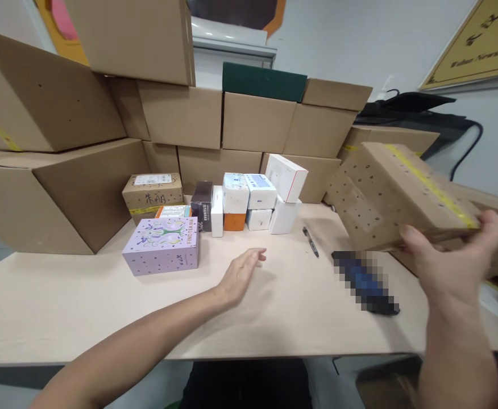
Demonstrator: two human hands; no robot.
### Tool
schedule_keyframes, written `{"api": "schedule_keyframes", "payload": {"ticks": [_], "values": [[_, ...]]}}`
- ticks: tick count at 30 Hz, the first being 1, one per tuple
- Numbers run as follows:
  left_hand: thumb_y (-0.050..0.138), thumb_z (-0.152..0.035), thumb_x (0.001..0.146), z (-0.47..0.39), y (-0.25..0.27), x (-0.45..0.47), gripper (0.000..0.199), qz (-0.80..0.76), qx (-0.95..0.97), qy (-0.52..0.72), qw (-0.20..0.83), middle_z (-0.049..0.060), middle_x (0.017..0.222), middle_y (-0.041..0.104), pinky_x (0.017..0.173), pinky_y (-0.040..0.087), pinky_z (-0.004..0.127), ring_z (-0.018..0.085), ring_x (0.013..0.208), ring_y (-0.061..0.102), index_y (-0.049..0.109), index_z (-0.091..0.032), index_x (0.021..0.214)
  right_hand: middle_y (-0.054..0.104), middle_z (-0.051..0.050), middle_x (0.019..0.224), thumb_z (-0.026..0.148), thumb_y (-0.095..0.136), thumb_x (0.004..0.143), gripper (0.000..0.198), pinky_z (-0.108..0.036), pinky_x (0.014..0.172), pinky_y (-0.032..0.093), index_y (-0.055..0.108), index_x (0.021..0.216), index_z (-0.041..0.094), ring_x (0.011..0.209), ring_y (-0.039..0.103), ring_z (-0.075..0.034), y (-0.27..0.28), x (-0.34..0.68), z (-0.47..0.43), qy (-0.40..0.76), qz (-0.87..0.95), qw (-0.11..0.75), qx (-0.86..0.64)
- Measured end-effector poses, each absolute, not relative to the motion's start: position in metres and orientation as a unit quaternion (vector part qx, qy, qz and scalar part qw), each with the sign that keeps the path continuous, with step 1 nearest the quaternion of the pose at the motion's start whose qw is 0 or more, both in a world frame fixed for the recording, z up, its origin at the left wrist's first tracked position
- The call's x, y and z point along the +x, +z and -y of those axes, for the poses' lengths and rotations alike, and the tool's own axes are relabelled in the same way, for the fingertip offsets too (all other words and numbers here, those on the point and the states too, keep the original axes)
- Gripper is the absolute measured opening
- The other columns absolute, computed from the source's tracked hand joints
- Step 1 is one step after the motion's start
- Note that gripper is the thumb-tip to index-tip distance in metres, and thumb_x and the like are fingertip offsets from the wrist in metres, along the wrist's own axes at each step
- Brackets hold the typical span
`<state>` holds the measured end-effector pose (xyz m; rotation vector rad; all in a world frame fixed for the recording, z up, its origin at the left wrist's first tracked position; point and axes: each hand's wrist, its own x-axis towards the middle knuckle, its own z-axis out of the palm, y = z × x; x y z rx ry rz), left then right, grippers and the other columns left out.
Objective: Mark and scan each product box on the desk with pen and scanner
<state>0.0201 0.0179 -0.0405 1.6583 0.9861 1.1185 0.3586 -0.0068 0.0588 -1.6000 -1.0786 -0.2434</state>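
In the head view my right hand (449,261) grips a cardboard box (372,193) by its near end, thumb on one side and fingers on the other. The box is tilted and raised above the right side of the table; small dark marks dot its faces and yellow tape runs along its top. My left hand (240,275) hovers over the middle of the table with nothing in it, fingers stretched out. A lilac tea box (161,247) lies to the left of that hand. A pen (311,242) and a pixelated dark object (366,284) lie to its right.
Small boxes line the table's (274,318) back: a dark box (202,205), a white box (285,176) atop another, and a taped carton (153,196) with handwriting. Large cardboard boxes (181,113) are stacked behind and at the left (70,199). A black bag (423,122) lies at the right.
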Motion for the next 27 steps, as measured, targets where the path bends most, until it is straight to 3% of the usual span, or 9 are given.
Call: {"api": "schedule_keyframes", "payload": {"ticks": [4,14,18,21,23,27], "values": [[0.031,-0.051,0.102,-0.009,-0.044,0.022,0.050,-0.385,0.757,0.387,0.358,0.008,0.120,0.070,0.108,0.042,0.043,0.025,0.119,0.058,0.065,-0.023,0.125,0.038,-0.030,0.144,0.068,0.067,0.074,0.104,-0.044,0.107,0.037,0.026,0.152,0.012,0.139,0.037,-0.039,0.045,0.355,-0.038,-0.122,0.424,0.488,-0.753],[0.029,-0.045,0.104,-0.010,-0.046,0.021,0.048,-0.374,0.796,0.361,0.312,0.008,0.117,0.071,0.104,0.043,0.038,0.022,0.114,0.059,0.066,-0.020,0.122,0.026,-0.036,0.143,0.076,0.059,0.074,0.117,-0.042,0.097,0.039,0.018,0.155,0.004,0.139,0.035,-0.044,0.025,0.359,-0.093,0.020,0.391,0.422,-0.817],[0.028,-0.046,0.104,-0.011,-0.047,0.022,0.049,-0.378,0.791,0.358,0.320,0.007,0.114,0.071,0.103,0.043,0.038,0.022,0.112,0.059,0.067,-0.020,0.120,0.021,-0.035,0.149,0.075,0.056,0.077,0.112,-0.048,0.092,0.042,0.016,0.157,0.007,0.127,0.049,-0.046,0.029,0.353,-0.088,-0.033,0.418,0.390,-0.820],[0.026,-0.046,0.105,-0.013,-0.049,0.023,0.050,-0.376,0.790,0.356,0.328,0.006,0.112,0.072,0.102,0.043,0.039,0.022,0.111,0.059,0.068,-0.021,0.118,0.038,-0.027,0.143,0.066,0.058,0.081,0.086,-0.050,0.096,0.042,0.042,0.147,0.014,0.122,0.053,-0.041,0.038,0.326,-0.099,-0.118,0.491,0.444,-0.740],[0.026,-0.045,0.105,-0.015,-0.050,0.023,0.051,-0.376,0.789,0.359,0.328,0.006,0.112,0.072,0.103,0.043,0.039,0.022,0.111,0.059,0.068,-0.021,0.117,0.055,-0.020,0.127,0.058,0.062,0.080,0.068,-0.049,0.101,0.041,0.056,0.133,0.015,0.120,0.054,-0.036,0.045,0.300,-0.117,-0.129,0.537,0.487,-0.677],[0.027,-0.045,0.104,-0.014,-0.051,0.021,0.050,-0.378,0.779,0.374,0.333,0.007,0.109,0.072,0.102,0.043,0.039,0.022,0.109,0.059,0.069,-0.019,0.115,0.063,-0.015,0.116,0.055,0.070,0.075,0.064,-0.050,0.098,0.045,0.055,0.125,0.017,0.110,0.059,-0.031,0.055,0.250,-0.158,-0.073,0.581,0.527,-0.616]]}}
